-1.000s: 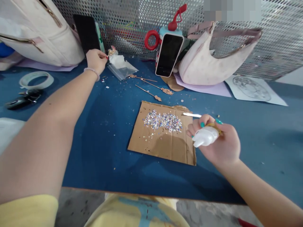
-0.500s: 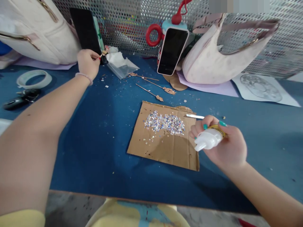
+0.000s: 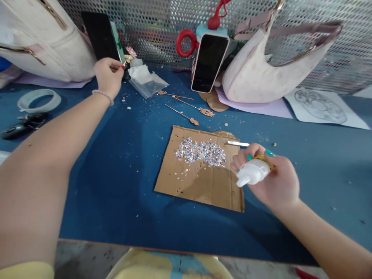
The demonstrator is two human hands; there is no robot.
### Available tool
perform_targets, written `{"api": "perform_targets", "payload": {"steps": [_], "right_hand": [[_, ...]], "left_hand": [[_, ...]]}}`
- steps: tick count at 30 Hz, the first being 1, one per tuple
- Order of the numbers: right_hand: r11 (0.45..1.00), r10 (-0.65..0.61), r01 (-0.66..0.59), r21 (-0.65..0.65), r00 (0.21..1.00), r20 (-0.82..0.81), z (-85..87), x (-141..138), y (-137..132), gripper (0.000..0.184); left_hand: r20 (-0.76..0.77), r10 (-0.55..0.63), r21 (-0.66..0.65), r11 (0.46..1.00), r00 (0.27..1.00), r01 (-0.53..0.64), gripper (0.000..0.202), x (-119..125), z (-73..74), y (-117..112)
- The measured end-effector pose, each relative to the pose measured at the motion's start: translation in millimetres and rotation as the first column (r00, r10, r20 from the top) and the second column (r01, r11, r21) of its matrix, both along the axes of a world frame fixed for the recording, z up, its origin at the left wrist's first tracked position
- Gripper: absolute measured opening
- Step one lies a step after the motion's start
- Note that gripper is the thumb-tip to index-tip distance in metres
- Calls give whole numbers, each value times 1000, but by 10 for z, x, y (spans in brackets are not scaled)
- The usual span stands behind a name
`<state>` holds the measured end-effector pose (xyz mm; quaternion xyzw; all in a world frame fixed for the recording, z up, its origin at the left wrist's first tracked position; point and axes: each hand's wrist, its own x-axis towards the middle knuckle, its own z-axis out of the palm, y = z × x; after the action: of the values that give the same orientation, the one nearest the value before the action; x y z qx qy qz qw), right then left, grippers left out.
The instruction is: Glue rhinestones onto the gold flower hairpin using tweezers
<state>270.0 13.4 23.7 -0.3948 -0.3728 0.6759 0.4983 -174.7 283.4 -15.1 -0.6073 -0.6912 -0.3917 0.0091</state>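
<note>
My left hand (image 3: 109,77) reaches to the back left of the table, thumb and finger pinched on the thin stem of a hairpin (image 3: 130,55) with a gold and pink flower head. Beside it lies a clear plastic bag (image 3: 148,83) with white paper in it. My right hand (image 3: 270,178) grips a white squeeze bottle (image 3: 252,173), nozzle pointing down to the left. From the same hand sticks out a thin flat metal tool (image 3: 238,143); its kind is hidden. Small shiny chips (image 3: 203,152) lie heaped on a cardboard sheet (image 3: 203,193) left of my right hand.
Several gold hairpins (image 3: 206,112) lie behind the cardboard. A phone (image 3: 209,64) leans against a cup with a red handle (image 3: 186,43). A black phone (image 3: 100,37), two pale bags (image 3: 255,77), a tape roll (image 3: 39,100) and a printed sheet (image 3: 322,106) stand or lie around.
The flower head by my left hand has risen and stands more upright. My right hand keeps the bottle and metal tool in nearly the same place. The view has shifted slightly.
</note>
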Motion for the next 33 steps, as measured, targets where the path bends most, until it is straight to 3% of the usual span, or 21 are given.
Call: {"api": "perform_targets", "payload": {"steps": [12, 19, 33], "right_hand": [[999, 10, -10, -32, 1000, -13, -13, 9, -2, 15], [999, 27, -27, -41, 1000, -15, -13, 12, -2, 18], [999, 25, -25, -26, 1000, -16, -8, -2, 6, 17]], "left_hand": [[12, -51, 14, 999, 999, 50, 48, 84, 97, 122], [1, -47, 2, 999, 999, 47, 49, -54, -13, 62], [-15, -62, 74, 995, 998, 63, 25, -139, -109, 20]]}}
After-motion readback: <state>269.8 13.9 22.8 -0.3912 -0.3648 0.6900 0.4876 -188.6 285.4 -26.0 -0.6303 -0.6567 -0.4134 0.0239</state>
